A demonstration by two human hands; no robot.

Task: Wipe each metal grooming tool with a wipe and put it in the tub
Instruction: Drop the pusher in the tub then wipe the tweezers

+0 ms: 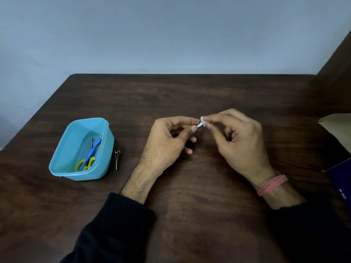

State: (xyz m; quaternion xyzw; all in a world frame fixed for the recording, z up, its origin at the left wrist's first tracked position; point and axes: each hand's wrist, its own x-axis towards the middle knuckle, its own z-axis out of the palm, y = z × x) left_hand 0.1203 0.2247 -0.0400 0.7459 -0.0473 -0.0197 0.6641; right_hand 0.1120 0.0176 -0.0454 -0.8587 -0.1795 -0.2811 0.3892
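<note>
Two bare hands meet above the middle of a dark wooden tabletop (190,95). The left hand (167,141) pinches a small metal tool (199,125) between thumb and forefinger; only its tip shows, so its kind cannot be told. The right hand (239,137) pinches a small white wipe (202,119) against that tip, apparently mid-rub. Well to the left sits a blue tub (62,164), already holding scissors (85,164) with green handles and a blue-handled tool (94,149). A metal clipper (117,158) lies on the tabletop just beside the tub's right wall (outside it, apparently not yet wiped). The main risk is the tool slipping: both grips are fingertip pinches on something small and smooth, and a damp wipe could make it slide out and drop. The hidden part of the tool may also go unwiped. The clipper could be overlooked, since it lies so close to the tub.
</note>
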